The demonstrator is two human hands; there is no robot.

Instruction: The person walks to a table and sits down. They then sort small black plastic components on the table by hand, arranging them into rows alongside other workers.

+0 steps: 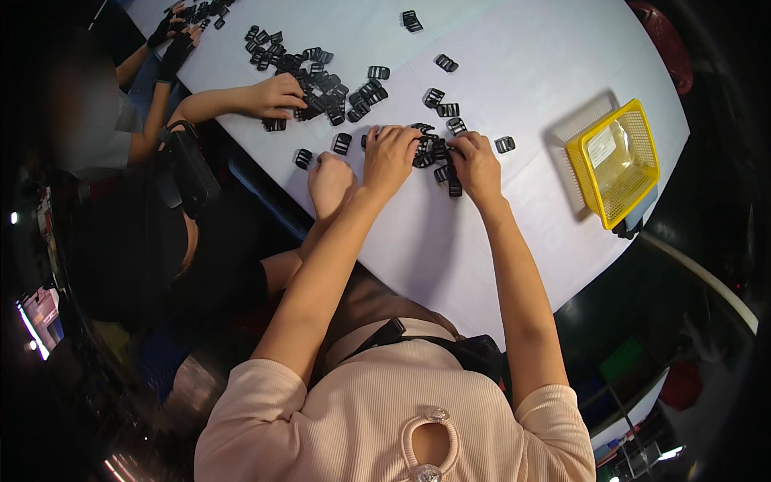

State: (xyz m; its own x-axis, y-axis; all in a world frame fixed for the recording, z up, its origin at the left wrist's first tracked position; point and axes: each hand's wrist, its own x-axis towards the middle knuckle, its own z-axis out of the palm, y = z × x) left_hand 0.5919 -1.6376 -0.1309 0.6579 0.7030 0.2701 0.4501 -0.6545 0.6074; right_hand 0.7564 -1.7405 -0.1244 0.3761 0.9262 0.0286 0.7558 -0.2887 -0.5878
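Observation:
On the white tabletop, a small heap of black plastic strap buckles point(429, 149) lies between my two hands. My left hand point(389, 161) is at the heap's left side, palm down, with bent fingers closed against the buckles. From the right, my right hand point(480, 167) reaches in with curled fingers, its thumb and forefinger at the heap's edge. What exactly sits under either hand's fingertips is partly hidden. One loose buckle point(455, 187) lies flat just below the heap, and another point(504, 145) rests to the right of my right hand.
A yellow mesh basket point(601, 177) stands tilted-looking at the table's right edge. On the left, a co-worker's hand point(281, 95) touches a larger buckle pile point(325, 92); their other hand point(331, 183) rests beside my left forearm. Farther off, gloved hands point(178, 50) handle more buckles.

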